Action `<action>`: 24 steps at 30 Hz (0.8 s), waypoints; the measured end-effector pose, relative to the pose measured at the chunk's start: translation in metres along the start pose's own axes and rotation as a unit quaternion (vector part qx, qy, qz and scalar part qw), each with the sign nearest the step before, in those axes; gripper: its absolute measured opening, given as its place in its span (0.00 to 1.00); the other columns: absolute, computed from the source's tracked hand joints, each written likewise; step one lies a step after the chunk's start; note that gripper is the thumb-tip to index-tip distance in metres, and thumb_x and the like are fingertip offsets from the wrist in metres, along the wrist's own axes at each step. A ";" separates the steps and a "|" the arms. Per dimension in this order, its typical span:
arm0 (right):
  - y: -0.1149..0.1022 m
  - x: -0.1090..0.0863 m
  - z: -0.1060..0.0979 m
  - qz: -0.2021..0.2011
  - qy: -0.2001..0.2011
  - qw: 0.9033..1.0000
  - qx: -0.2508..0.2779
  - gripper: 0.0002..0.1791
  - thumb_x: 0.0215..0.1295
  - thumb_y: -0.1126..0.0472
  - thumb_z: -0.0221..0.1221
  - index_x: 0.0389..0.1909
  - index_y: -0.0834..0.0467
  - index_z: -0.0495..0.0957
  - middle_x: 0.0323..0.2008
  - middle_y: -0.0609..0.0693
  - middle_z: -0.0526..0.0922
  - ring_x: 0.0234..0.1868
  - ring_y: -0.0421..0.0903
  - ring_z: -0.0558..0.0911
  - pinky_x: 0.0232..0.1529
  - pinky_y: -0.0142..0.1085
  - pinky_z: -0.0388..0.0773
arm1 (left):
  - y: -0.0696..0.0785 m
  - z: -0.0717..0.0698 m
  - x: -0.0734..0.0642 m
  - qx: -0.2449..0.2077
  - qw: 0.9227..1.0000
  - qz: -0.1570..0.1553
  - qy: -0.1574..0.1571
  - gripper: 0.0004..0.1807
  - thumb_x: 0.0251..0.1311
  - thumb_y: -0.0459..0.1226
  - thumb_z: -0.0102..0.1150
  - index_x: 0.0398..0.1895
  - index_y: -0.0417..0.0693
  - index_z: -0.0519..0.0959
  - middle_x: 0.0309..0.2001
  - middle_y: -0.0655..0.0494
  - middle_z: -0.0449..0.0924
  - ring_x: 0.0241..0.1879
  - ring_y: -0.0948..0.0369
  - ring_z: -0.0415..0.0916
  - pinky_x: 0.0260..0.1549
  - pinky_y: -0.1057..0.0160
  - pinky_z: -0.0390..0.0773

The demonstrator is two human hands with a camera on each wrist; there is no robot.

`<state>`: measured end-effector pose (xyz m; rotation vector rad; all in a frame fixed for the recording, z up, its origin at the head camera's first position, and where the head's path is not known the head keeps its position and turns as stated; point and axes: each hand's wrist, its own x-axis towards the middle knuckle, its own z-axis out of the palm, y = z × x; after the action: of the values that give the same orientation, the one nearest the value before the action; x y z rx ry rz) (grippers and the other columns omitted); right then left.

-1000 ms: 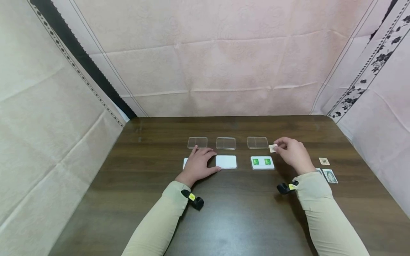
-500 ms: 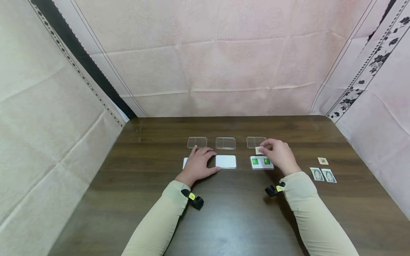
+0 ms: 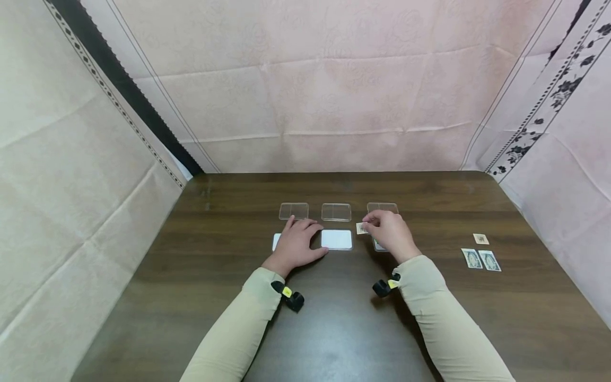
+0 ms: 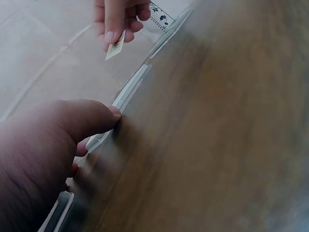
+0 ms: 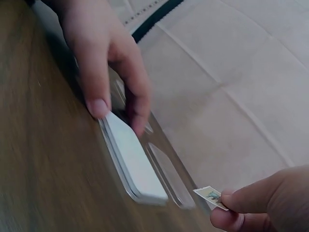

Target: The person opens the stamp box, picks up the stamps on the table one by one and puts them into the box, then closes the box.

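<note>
My right hand (image 3: pixel 391 233) pinches a small postage stamp (image 5: pixel 211 196) between thumb and fingertips, held above the table. The stamp has a perforated white edge and a small coloured picture. It hangs just right of a flat clear case with a white top (image 3: pixel 337 240). My left hand (image 3: pixel 297 246) holds that white case at its left end, thumb on the near edge and a finger along the far edge. Another white case (image 3: pixel 276 242) is mostly hidden behind the left hand. Under the right hand, a case with green stamps (image 3: pixel 379 246) is largely covered.
Three clear plastic lids (image 3: pixel 336 212) lie in a row behind the cases. At the right lie a small stamp (image 3: pixel 480 239) and two bluish stamps (image 3: pixel 489 260) side by side. Pale cloth (image 3: pixel 334 106) hangs behind the brown wooden table (image 3: pixel 329 329).
My right hand has carried the stamp leftward, past the case with green stamps to beside the middle white case. The left hand has stayed in place.
</note>
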<state>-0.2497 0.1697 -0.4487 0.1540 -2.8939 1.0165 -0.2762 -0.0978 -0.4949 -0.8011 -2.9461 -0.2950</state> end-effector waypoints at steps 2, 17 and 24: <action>-0.005 0.001 0.006 0.000 -0.004 1.000 0.002 0.08 0.69 0.57 0.64 0.43 0.55 0.85 0.34 0.51 0.87 0.30 0.48 0.82 0.35 0.44 0.78 | 0.000 0.000 0.000 0.000 1.000 0.000 0.000 0.36 0.60 0.65 0.57 0.67 0.59 0.75 0.67 0.57 0.72 0.70 0.57 0.65 0.75 0.45 0.44; -0.033 0.008 0.038 0.005 -0.020 1.000 0.013 0.08 0.68 0.56 0.65 0.41 0.54 0.87 0.34 0.49 0.87 0.32 0.46 0.81 0.36 0.42 0.77 | 0.001 0.000 0.001 -0.008 1.000 0.001 0.009 0.35 0.60 0.64 0.58 0.66 0.59 0.77 0.65 0.56 0.73 0.68 0.56 0.67 0.75 0.43 0.46; -0.044 0.008 0.049 -0.006 -0.029 0.999 0.012 0.08 0.68 0.56 0.65 0.41 0.55 0.87 0.34 0.49 0.87 0.33 0.46 0.82 0.37 0.44 0.78 | 0.001 0.001 0.000 -0.012 1.000 0.001 0.010 0.35 0.60 0.64 0.59 0.65 0.58 0.77 0.65 0.56 0.73 0.68 0.56 0.67 0.74 0.42 0.47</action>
<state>-0.2540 0.1046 -0.4586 0.2059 -2.9283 1.0638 -0.2760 -0.0966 -0.4956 -0.7990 -2.9280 -0.3370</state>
